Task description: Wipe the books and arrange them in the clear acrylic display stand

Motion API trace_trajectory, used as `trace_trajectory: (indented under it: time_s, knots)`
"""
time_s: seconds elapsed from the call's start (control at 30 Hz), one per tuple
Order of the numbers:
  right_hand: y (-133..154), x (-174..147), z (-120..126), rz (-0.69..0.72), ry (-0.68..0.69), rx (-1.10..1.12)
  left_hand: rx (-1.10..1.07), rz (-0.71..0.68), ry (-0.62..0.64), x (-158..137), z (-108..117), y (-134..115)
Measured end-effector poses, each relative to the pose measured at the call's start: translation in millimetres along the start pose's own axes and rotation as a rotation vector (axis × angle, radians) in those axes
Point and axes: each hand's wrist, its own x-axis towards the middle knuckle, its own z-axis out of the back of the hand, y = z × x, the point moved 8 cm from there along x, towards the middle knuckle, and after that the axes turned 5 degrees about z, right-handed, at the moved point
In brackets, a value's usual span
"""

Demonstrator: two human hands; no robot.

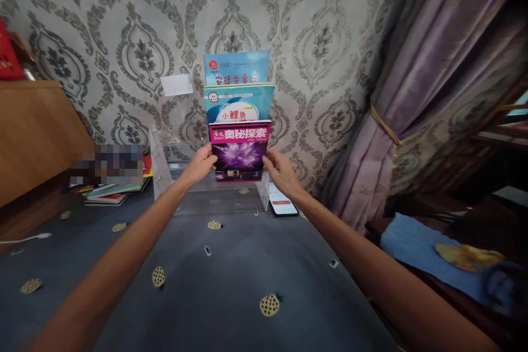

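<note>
A book with a magenta title band and a purple burst on its cover [239,155] is upright between my hands. My left hand [201,164] grips its left edge, and my right hand [281,169] pinches the right edge. Behind it, a teal book [258,102] and a taller blue book [237,66] stand in stepped rows of a clear acrylic rack [161,168]. The magenta book is in front of the rack's lower part; whether its bottom edge rests on a step I cannot tell.
A smartphone [284,203] with a lit screen leans by the rack's right side. Several stacked books [111,192] lie at the left, near a wooden cabinet [37,132]. A white cable [28,238] lies on the dark patterned tablecloth [223,297]. A tied curtain [379,170] hangs right.
</note>
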Motion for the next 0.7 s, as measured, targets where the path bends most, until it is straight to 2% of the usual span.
trace_trajectory:
  time_s: [0.2, 0.5, 0.7]
  knots:
    - [-4.6, -8.1, 1.9, -0.010, -0.016, -0.139, 0.024, 0.018, -0.001, -1.2, -3.7, 13.7]
    - [2.2, -18.7, 5.7, 0.016, -0.212, -0.114, 0.037, -0.020, 0.009, -9.0, -13.9, 18.6]
    - [-5.8, -13.6, 11.3, 0.009, -0.225, -0.130, 0.196, -0.070, -0.123, -19.9, -4.6, 20.5]
